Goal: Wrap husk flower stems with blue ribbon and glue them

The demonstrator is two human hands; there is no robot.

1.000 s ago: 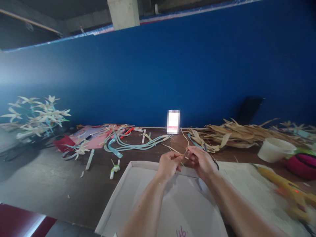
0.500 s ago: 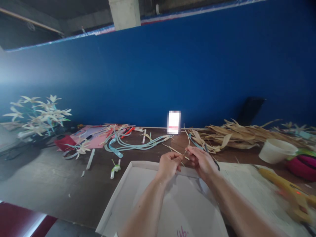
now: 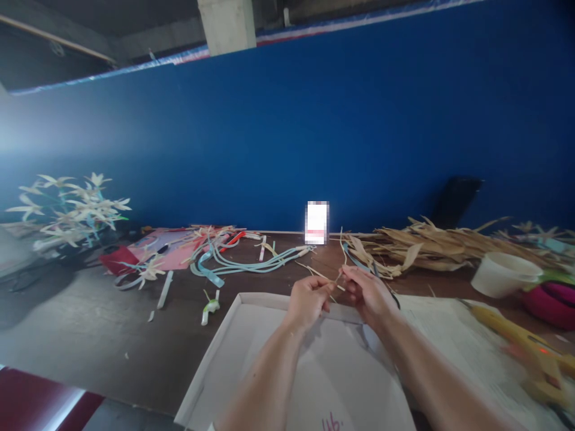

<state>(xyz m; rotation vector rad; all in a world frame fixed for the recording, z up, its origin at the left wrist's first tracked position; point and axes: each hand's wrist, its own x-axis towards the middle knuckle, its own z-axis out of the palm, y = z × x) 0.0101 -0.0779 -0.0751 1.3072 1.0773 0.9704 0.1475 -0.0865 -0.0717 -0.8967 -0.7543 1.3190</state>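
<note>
My left hand (image 3: 306,300) and my right hand (image 3: 366,291) are held close together above the far edge of a shallow white cardboard box (image 3: 224,353). Both are closed in a pinch on a thin dried straw strip (image 3: 340,256) that runs between the fingertips and sticks up above my right hand. Scissors with a dark handle (image 3: 392,296) hang at my right hand's far side, partly hidden by it.
A heap of dried husk leaves (image 3: 431,242) lies at the back right. A white cup (image 3: 503,272), a pink object (image 3: 550,299) and a yellow glue gun (image 3: 523,344) are on the right. Light-blue strips (image 3: 242,263), pink paper (image 3: 166,245) and straw flowers (image 3: 67,209) lie left. A blue wall stands behind.
The hands have stayed almost in place. The upright end of the strip has shifted slightly right above my right hand.
</note>
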